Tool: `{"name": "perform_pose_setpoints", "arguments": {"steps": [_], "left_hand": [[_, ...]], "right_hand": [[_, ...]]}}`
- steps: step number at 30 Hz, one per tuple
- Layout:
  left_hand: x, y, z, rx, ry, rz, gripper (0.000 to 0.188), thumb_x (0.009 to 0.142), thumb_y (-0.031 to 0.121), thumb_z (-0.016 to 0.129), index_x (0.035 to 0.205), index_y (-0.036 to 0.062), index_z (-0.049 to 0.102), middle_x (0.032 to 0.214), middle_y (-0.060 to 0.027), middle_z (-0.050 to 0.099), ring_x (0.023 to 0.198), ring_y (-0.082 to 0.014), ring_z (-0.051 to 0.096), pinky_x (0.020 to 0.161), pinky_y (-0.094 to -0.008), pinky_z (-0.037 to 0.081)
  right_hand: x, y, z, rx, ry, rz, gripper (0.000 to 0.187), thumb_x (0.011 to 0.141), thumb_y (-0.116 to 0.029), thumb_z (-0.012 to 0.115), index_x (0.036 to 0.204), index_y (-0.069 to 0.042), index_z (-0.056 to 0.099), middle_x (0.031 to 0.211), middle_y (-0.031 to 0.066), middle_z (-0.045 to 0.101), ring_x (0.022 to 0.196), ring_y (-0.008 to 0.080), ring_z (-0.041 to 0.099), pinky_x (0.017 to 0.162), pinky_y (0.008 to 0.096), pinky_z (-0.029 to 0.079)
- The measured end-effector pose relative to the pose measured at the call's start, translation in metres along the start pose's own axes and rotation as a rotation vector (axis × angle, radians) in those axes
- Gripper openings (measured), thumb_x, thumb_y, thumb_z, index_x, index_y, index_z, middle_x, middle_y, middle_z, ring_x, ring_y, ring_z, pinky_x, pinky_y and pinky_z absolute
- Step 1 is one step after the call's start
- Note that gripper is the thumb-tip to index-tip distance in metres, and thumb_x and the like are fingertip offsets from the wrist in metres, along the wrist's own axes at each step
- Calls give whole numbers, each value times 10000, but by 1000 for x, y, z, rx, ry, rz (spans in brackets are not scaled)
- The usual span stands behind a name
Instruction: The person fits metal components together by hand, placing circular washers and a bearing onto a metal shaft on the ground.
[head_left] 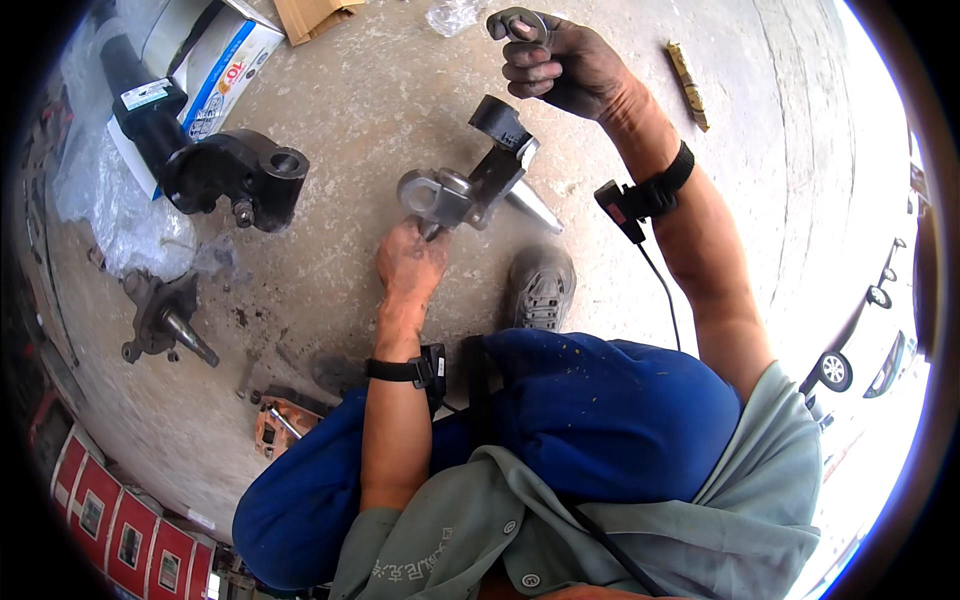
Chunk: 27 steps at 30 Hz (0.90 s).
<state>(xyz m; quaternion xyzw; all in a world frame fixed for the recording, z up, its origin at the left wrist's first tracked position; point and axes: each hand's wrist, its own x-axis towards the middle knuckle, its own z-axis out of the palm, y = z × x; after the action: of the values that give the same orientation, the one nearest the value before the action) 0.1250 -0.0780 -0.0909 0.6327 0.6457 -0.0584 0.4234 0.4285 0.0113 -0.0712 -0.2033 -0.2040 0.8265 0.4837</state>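
Observation:
My left hand (411, 260) is closed on the lower end of a steering knuckle (493, 172), a black and bare-metal part with a tapered spindle pointing to the lower right. Its grip is partly hidden beneath the part. Higher up and to the right, my right hand (575, 72), dirty with grease, is raised apart from the knuckle. Between its thumb and curled forefinger is a thin metal ring (544, 30). On the left, a heavy black axle beam (235, 175) ends in a bored eye, apart from both hands.
A second, dirty knuckle (160, 318) lies at the left below plastic wrapping (130, 225). A white and blue box (225, 75) stands behind the axle. A gold-coloured strip (688, 86) lies right of my right hand. Near my left knee is an orange tool case (285, 425).

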Motion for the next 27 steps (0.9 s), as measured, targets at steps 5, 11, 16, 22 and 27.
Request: {"name": "perform_pose_setpoints", "arguments": {"steps": [5, 11, 16, 22, 27], "left_hand": [[0, -4, 2, -58, 22, 17, 377, 801, 317, 786, 957, -19, 720, 907, -243, 721, 865, -430, 697, 769, -446, 541], [1, -4, 3, -35, 16, 35, 367, 806, 307, 782, 964, -18, 715, 919, -249, 718, 863, -431, 696, 771, -453, 543], [0, -4, 2, -37, 26, 67, 378, 816, 308, 765, 1006, -14, 710, 974, -255, 717, 896, -453, 688, 778, -474, 544], [3, -5, 2, -7, 3, 39, 378, 816, 313, 759, 1003, -12, 713, 981, -261, 713, 937, -467, 676, 792, -487, 542], [2, -4, 1, -15, 7, 47, 379, 811, 320, 759, 998, -7, 718, 959, -263, 712, 932, -468, 676, 794, -489, 541]], "right_hand": [[0, 5, 24, -262, 147, -16, 247, 1045, -142, 520, 1249, -24, 596, 814, -36, 521, 595, 32, 402, 568, 192, 369], [2, 17, 55, -1059, 222, 118, 265, 1043, -200, 543, 1251, -59, 629, 882, 14, 623, 795, 99, 598, 688, 211, 479], [10, 36, 79, -1281, 290, 276, 421, 984, -369, 642, 1235, -31, 630, 908, 84, 678, 843, 159, 658, 746, 295, 546], [23, 53, 71, -1812, -124, 229, 259, 852, -87, 725, 1042, 32, 595, 918, 185, 665, 858, 330, 676, 756, 443, 558], [27, 56, 78, -1848, -102, 345, 291, 819, -6, 697, 1094, 18, 604, 988, 192, 676, 955, 369, 680, 820, 454, 570]]}}
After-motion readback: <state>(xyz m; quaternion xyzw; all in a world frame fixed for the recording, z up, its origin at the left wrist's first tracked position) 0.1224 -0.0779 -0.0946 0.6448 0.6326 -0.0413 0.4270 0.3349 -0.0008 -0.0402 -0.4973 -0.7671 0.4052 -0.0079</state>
